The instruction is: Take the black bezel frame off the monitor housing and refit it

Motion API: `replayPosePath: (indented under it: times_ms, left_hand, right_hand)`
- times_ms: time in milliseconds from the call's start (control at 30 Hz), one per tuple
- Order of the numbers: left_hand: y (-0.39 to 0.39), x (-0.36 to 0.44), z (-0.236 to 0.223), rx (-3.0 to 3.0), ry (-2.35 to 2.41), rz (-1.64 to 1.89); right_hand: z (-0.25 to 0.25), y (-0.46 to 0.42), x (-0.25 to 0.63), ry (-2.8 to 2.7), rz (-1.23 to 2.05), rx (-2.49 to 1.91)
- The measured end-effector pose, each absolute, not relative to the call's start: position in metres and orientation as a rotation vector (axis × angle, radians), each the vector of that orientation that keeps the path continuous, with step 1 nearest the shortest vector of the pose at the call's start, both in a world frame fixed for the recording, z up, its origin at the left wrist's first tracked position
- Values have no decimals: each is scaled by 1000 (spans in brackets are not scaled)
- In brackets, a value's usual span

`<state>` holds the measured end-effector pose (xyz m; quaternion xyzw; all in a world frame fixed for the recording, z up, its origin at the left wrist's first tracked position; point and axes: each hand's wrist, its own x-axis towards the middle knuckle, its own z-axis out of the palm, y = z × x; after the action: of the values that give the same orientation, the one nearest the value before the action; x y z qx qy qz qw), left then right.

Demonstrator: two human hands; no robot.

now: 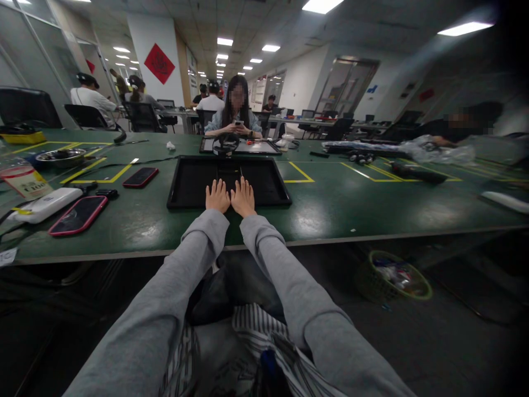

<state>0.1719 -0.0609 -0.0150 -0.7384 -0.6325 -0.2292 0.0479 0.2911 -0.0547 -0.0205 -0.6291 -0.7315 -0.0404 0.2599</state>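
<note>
A shallow black tray (188, 184) with a raised rim lies on the green table in front of me. Over its near edge rests my left hand (217, 197), palm down with the fingers stretched out. Close beside it, my right hand (243, 197) lies flat in the same way, fingers pointing away from me. Neither hand holds anything. A thin light-coloured stick (242, 172) shows inside the tray just beyond the right fingertips; I cannot make out what it is.
To the left lie a dark phone (141, 177), a pink-edged phone (79, 215), a white power strip (52, 205) and a metal bowl (61, 156). A person (235, 113) sits opposite. Rightward are a dark tool (417, 172) and plastic wrap (438, 150). A waste basket (399, 275) stands below.
</note>
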Motion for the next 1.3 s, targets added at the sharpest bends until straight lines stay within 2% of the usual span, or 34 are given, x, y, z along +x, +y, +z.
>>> replayPosePath:
  times_ms: [233, 500, 1300]
  left_hand:
    - [-50, 172, -13, -2364, -2042, -525]
    - [-47, 171, -14, -2381, -2064, -514]
    - [-51, 174, -15, -2247, -2108, -591]
  right_hand:
    - [-21, -44, 291, -2034, 31, -1769]
    - [-15, -40, 292, -2147, 165, -1852]
    - [-24, -49, 290, -2034, -110, -1738]
